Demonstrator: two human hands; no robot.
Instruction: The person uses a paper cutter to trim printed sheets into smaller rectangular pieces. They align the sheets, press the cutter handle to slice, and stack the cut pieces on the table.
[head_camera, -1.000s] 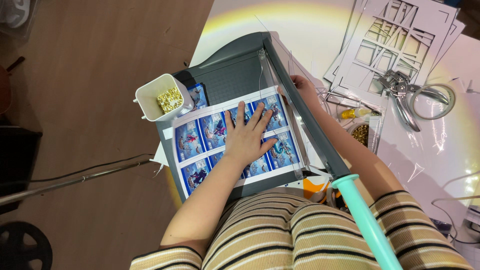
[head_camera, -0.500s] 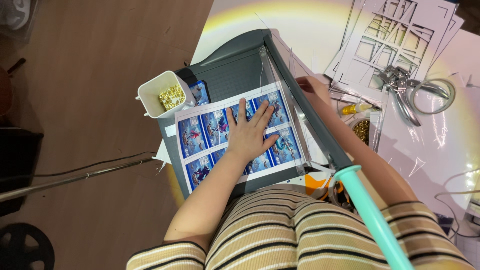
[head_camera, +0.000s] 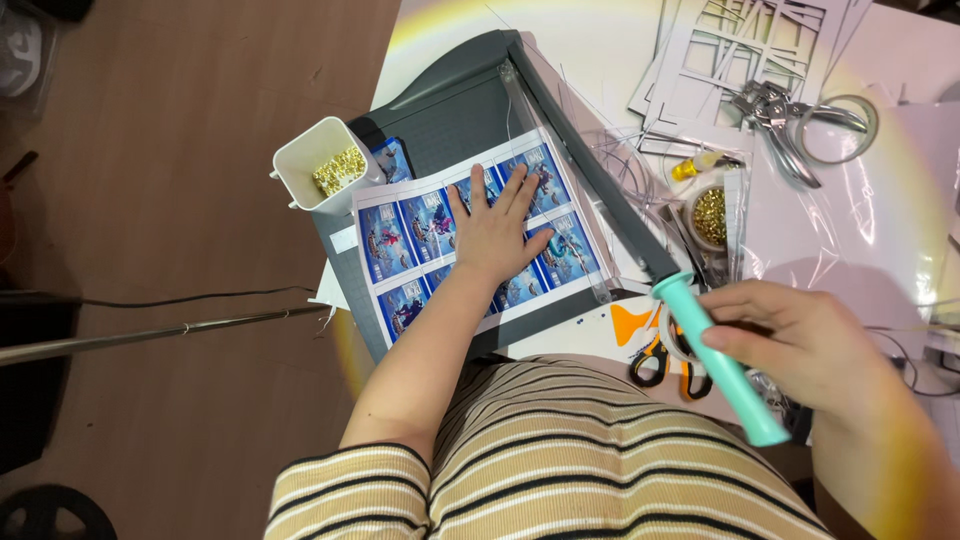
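**Sheet pinned, cutter handle in your grasp**

Your left hand (head_camera: 492, 232) lies flat, fingers spread, pressing the printed sheet (head_camera: 470, 240) onto the grey paper cutter (head_camera: 455, 115). Your right hand (head_camera: 800, 345) is wrapped around the teal handle (head_camera: 720, 360) of the blade arm (head_camera: 590, 170), which runs along the sheet's right edge, beside your left fingertips.

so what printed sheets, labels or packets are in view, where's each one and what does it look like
Printed sheet: on the grey cutter bed under the left hand; white, two rows of blue picture cards.
Loose card: beside the white cup, small, blue.
Clear bag: on the table, right of the cutter arm, transparent plastic.
No screens or signs.
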